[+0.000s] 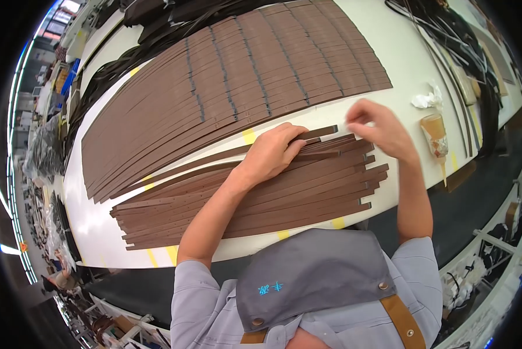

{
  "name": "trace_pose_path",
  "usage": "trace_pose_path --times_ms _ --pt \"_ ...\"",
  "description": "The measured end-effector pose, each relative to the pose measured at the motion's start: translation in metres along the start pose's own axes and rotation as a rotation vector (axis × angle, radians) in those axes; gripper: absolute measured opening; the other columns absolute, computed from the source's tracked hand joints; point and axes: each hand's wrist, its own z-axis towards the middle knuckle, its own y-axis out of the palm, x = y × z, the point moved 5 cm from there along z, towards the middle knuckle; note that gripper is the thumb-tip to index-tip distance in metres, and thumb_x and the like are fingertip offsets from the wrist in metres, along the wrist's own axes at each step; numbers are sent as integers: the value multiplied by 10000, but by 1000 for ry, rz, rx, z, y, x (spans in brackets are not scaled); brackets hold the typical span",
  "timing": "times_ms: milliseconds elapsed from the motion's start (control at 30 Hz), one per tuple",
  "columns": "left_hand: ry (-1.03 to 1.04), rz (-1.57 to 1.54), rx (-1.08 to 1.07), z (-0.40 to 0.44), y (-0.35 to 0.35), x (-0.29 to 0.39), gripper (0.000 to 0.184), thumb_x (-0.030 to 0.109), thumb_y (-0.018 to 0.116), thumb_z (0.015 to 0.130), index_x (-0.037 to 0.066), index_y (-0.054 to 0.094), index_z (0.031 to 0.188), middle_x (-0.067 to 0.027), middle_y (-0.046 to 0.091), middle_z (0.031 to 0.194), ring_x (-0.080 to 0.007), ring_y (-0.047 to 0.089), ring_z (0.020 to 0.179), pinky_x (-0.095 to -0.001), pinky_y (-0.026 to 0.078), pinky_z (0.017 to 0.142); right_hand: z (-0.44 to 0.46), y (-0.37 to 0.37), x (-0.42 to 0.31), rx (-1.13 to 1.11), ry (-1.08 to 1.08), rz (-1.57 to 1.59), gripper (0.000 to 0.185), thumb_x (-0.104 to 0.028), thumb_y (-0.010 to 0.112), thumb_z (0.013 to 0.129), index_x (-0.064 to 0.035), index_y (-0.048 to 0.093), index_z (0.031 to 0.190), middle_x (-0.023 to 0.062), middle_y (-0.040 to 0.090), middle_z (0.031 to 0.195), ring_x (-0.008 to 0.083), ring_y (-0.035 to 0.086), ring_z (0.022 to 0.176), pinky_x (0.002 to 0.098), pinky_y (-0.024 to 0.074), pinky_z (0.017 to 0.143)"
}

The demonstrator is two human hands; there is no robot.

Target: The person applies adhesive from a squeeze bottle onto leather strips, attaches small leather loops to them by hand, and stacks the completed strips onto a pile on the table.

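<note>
My left hand (274, 152) is closed around a long brown leather-like strip (319, 134), whose dark-tipped end points right. Under and beside that hand lies a loose pile of similar brown strips (284, 195), several with dark, squared ends on the right. Just right of the held strip's end, and apart from it, is my right hand (382, 129). Its fingers are curled and pressed together, slightly blurred. Whether something small sits between them is hidden. Beyond both hands, a broad sheet of brown strips (156, 110) laid side by side carries several dark cross lines.
A glue bottle (435, 136) with a thin nozzle lies on the right of the white table (98, 232), near crumpled white tissue (427, 99). Black strips (112, 70) run along the far left. More dark strips (447, 41) lie at the far right. Yellow tape marks the tabletop.
</note>
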Motion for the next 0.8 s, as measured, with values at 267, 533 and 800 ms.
trace_pose_path --times_ms 267,533,800 --pt "-236 -134 25 -15 -10 -17 271 186 640 928 19 619 1140 -119 667 1010 -229 615 870 -336 510 751 -119 -175 85 562 341 -798 622 -289 752 769 86 550 1222 207 597 1166 261 584 1074 347 458 934" --pt "-113 -62 124 -17 -10 -20 251 161 654 916 31 654 1130 -103 677 1033 -246 633 887 -346 521 747 -112 -155 102 231 610 -280 440 -287 751 756 23 616 1038 53 621 780 135 584 696 284 477 660" --pt "-73 -88 205 -25 -10 -23 243 137 671 892 17 642 1101 -121 666 966 -274 646 858 -356 521 753 -102 -166 106 386 272 109 543 -298 744 820 19 534 1208 98 613 997 174 589 849 319 470 766"
